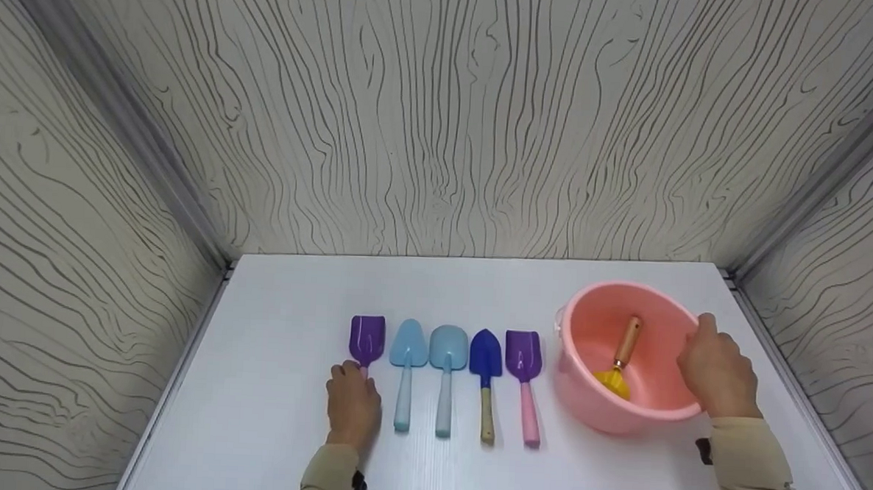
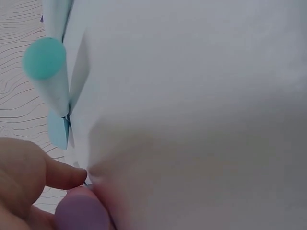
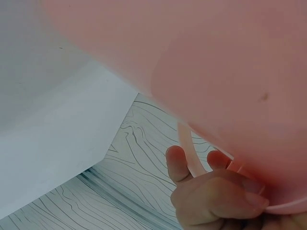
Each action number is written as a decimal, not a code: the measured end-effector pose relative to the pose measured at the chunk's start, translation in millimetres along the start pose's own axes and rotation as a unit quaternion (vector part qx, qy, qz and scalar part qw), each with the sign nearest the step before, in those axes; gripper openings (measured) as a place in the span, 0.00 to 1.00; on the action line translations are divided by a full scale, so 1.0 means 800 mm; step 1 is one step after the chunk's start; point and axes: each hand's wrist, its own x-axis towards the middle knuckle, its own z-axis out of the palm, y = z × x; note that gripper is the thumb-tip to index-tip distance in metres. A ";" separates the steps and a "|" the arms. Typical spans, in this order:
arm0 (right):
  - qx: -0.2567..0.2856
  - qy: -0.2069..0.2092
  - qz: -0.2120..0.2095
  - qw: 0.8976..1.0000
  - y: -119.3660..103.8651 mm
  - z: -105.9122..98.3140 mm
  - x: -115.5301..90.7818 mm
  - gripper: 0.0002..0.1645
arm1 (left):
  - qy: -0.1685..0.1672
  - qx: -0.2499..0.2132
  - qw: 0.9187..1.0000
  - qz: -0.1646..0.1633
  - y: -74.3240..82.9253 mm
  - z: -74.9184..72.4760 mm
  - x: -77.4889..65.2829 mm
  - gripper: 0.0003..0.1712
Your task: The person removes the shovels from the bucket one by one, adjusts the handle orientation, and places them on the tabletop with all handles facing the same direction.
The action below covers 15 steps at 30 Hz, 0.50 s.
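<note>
My left hand grips the pink handle of the leftmost purple toy shovel, which lies on the table with its scoop pointing away. In the left wrist view the thumb lies along the handle, near its rounded purple end. My right hand holds the right rim of a pink bucket; in the right wrist view the fingers curl at the rim beside the bucket's carrying handle. Inside the bucket leans a yellow shovel with a wooden handle.
Between my hands a row of shovels lies side by side: a light-blue pointed one, a light-blue rounded one, a dark-blue one and a second purple one. Wood-patterned panels enclose the white table.
</note>
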 end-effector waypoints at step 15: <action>0.005 -0.015 0.014 1.000 -0.001 -0.001 0.002 0.24 | -0.008 0.060 0.998 0.013 0.029 -0.012 0.013 0.24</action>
